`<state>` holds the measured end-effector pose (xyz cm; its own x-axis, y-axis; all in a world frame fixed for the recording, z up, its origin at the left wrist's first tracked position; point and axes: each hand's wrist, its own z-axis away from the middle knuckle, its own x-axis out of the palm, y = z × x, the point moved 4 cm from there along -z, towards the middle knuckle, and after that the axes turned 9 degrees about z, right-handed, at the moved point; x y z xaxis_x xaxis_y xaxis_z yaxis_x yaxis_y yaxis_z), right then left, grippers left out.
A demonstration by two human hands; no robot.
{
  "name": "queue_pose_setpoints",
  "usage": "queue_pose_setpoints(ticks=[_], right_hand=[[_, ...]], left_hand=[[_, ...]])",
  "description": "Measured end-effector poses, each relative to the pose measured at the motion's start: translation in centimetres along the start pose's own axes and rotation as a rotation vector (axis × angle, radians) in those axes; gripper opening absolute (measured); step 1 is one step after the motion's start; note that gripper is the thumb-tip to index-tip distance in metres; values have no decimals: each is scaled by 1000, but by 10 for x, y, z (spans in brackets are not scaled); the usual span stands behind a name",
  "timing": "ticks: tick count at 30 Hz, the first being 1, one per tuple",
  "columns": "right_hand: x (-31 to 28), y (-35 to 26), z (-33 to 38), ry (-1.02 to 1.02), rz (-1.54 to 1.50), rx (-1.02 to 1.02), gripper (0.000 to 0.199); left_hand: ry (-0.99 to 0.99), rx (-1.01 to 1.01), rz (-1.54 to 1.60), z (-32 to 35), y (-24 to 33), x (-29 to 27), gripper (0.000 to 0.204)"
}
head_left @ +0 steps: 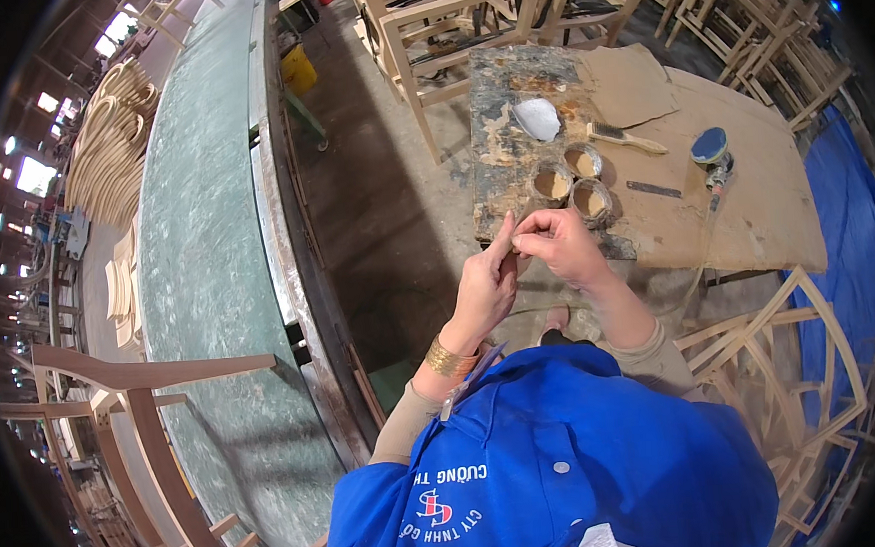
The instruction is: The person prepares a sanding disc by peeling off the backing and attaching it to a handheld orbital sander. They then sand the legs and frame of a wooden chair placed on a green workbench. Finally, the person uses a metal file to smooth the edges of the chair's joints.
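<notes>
In front of my chest my two hands meet, close to the near edge of the work table (755,224). My left hand (487,291) has its index finger pointing up and its other fingers curled. With thumb and fingertips pinched together, my right hand (564,251) touches the left fingers; anything between them is too small to make out. Just beyond stand three cups of tan paste: a left cup (552,182), a far cup (583,161) and a near cup (590,201). A wooden-handled brush (628,138) and a flat dark metal strip (654,189) lie to their right.
On the table are a white scrap (537,119), a cardboard sheet (629,83) and a hand sander (714,156) with a hose. Wooden chair frames stand beyond (463,31), at right (793,352) and at left (152,431). A long green bench (212,187) runs along my left.
</notes>
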<state>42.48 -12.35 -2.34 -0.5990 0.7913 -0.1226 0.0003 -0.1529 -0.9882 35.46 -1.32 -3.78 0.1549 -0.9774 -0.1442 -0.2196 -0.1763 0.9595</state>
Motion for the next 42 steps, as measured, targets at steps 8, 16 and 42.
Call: queue_pose_setpoints(ticks=[8,16,42], right_hand=[[3,4,5,22,-80,20,9],[1,8,8,23,-19,18,8],[-20,8,22,256,128,-96,13]], left_hand=[[11,-3,165,4,-5,1,64],[-45,-100,62,9,5,3,59],[-54,-259,629,18,-11,-3,46]])
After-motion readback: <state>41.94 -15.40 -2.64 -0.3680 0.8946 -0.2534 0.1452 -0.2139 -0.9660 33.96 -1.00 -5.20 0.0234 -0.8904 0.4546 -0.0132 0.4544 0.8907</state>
